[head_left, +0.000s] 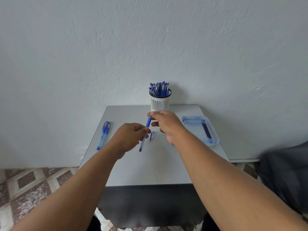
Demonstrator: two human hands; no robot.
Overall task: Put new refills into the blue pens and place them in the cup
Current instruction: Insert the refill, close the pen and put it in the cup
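Head view: left hand and right hand both pinch one blue pen; no writing legible.

No text, label, brand, number or sign can be read anywhere in this view; the pens in the cup are too small and too blurred to show any print; the same is true for the pens lying on the table and for the pen held in the hands.
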